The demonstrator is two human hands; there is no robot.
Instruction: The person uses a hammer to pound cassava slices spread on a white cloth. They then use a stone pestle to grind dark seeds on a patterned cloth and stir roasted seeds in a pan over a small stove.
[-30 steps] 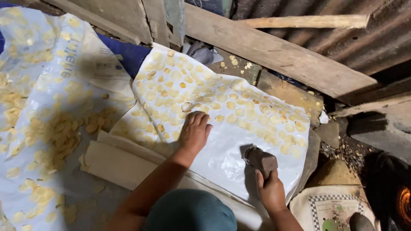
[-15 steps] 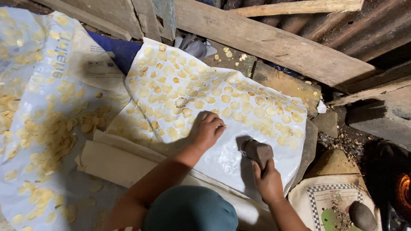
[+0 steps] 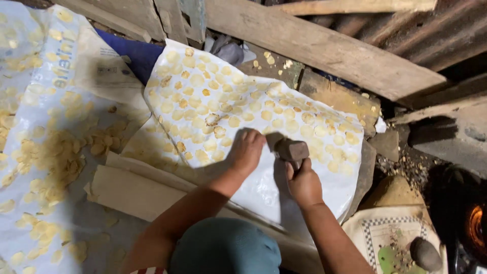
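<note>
Our right hand (image 3: 303,183) clenched a stone hammer (image 3: 290,149) above the white sheet (image 3: 264,193); our left hand (image 3: 247,150), fingers loosely spread, pressed the sheet just beside the hammer, near yellow flattened discs (image 3: 218,104).

A rough rural work shed used for hand food-making. Rows of flattened yellow discs (image 3: 238,109) dry on white plastic sheets (image 3: 304,203) spread over the ground, hemmed in by weathered planks (image 3: 324,45), corrugated metal (image 3: 431,30), and glowing embers (image 3: 476,226).
</note>
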